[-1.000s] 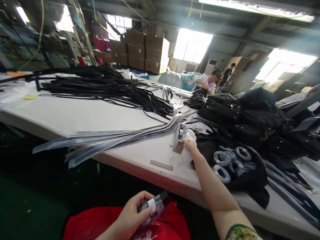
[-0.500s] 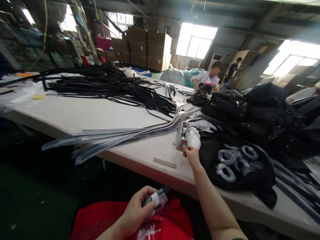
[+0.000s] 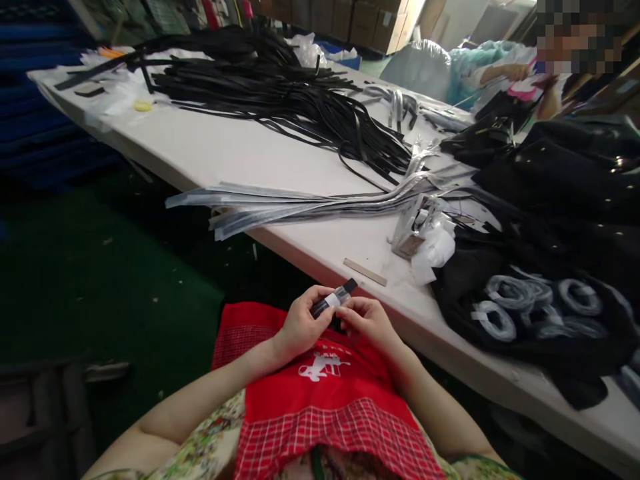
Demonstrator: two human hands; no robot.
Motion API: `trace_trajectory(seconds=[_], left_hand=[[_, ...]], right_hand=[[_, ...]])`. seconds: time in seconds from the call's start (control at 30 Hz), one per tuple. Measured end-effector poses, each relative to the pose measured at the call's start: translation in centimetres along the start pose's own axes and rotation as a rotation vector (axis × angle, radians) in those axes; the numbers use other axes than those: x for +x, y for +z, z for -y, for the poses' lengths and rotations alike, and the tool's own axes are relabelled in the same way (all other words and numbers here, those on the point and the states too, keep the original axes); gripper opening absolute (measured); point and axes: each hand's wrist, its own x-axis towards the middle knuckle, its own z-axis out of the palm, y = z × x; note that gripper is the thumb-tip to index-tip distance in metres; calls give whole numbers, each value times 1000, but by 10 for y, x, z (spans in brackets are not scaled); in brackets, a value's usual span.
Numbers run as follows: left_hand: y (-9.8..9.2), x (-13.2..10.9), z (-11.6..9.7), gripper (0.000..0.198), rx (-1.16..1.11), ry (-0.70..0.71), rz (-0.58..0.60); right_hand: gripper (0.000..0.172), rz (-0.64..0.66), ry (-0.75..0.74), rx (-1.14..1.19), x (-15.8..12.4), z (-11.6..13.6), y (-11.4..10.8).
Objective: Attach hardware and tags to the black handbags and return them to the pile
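Note:
In the head view my left hand (image 3: 306,319) is closed around a folded black strap (image 3: 349,287) in what looks like clear plastic. A white tape band (image 3: 332,300) crosses the bundle near its middle. My right hand (image 3: 366,321) meets it from the right, thumb and forefinger pinched at the end of that band; the fingertips partly hide what they grip. Both hands are above my red apron (image 3: 350,377), just short of the table edge. A tape dispenser (image 3: 411,230) with crumpled white material (image 3: 436,250) beside it stands on the table ahead.
The white table (image 3: 215,143) bears plastic-covered strips (image 3: 300,207), a pile of black straps (image 3: 280,87) and a short flat bar (image 3: 365,272). At right, clear-wrapped coils (image 3: 517,293) lie on black cloth (image 3: 465,293), near black bags (image 3: 565,173). Across the table a person (image 3: 505,73) handles a bag.
My right hand has left the tape dispenser and come back to the strap bundle in my left hand. The left hand keeps its hold, and the view has tilted down.

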Motion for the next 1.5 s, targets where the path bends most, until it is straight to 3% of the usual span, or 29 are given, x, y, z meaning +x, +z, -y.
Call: trace_trajectory(seconds=[0.27, 0.43, 0.57, 0.67, 0.73, 0.9, 0.93, 1.0, 1.07, 1.13, 1.2, 1.23, 1.3, 1.33, 1.4, 1.43, 1.5], left_hand=[[-5, -4, -3, 23, 168, 62, -18], [-5, -5, -7, 19, 264, 102, -152], [-7, -10, -8, 17, 413, 315, -182], [-8, -9, -4, 17, 501, 533, -147], [-8, -4, 0, 19, 518, 604, -128], [-1, 5, 8, 19, 541, 590, -105], [2, 6, 10, 19, 555, 596, -77], [6, 7, 14, 21, 570, 590, -7], [9, 8, 18, 23, 572, 555, 24], [10, 8, 20, 24, 560, 512, 19], [10, 6, 20, 23, 531, 469, 18], [9, 6, 20, 23, 514, 449, 21], [5, 5, 19, 22, 484, 408, 33], [2, 7, 19, 22, 477, 389, 36], [-7, 17, 19, 22, 495, 360, 22], [-14, 26, 20, 22, 523, 348, 4], [-33, 53, 20, 22, 644, 309, -51]], right_hand=[[41, 32, 76, -58, 6, -5, -2], [34, 98, 79, 35, 3, -7, 4], [28, 15, 8, 20, 3, -13, 17], [26, -115, -116, -20, 12, -20, 23], [29, -185, -169, 13, 17, -22, 22], [46, 2, -259, 210, 3, -10, 10], [46, -37, -308, 144, -2, -6, 4], [35, -297, -405, -116, -12, 3, -17], [31, -705, -478, -441, -23, 13, -54], [36, -1147, -484, -775, -35, 21, -105], [46, -1498, -285, -1077, -48, 25, -160], [45, -1537, -114, -1195, -55, 25, -185], [36, -1321, 213, -1366, -66, 22, -224], [33, -1271, 228, -1371, -69, 20, -236], [40, -1308, 111, -1459, -71, 15, -246], [44, -1400, -62, -1500, -70, 14, -245], [46, -1444, -410, -1489, -64, 13, -232]])
